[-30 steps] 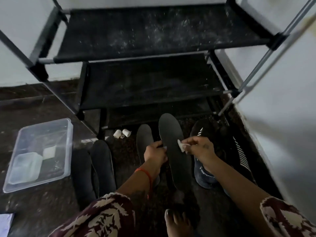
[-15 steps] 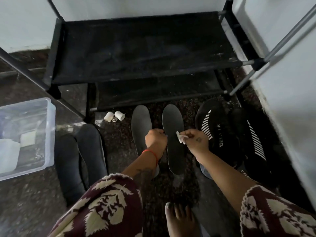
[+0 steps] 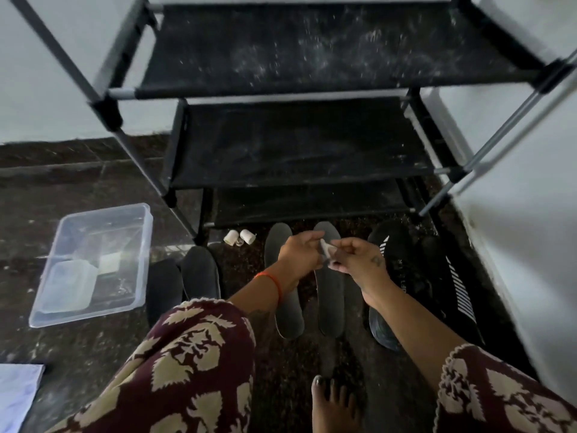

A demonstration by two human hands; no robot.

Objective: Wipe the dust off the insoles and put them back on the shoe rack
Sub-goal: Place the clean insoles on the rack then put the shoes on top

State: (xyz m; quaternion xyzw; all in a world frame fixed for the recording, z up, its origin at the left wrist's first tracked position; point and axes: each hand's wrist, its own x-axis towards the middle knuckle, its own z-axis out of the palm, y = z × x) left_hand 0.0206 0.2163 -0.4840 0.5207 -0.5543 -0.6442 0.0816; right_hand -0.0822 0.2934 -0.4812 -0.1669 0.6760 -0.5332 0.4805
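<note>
Dark speckled stone floor | two grey foam insoles lie flat side by side before the black fabric-shelved shoe rack | left hand and right hand both pinch one small white wipe above them | advice: refold to a clean face, stroke heel-to-toe | two black shoes at right.

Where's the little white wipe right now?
In the head view, the white wipe is pinched between the left hand and right hand, above the right-hand grey insole.
</note>
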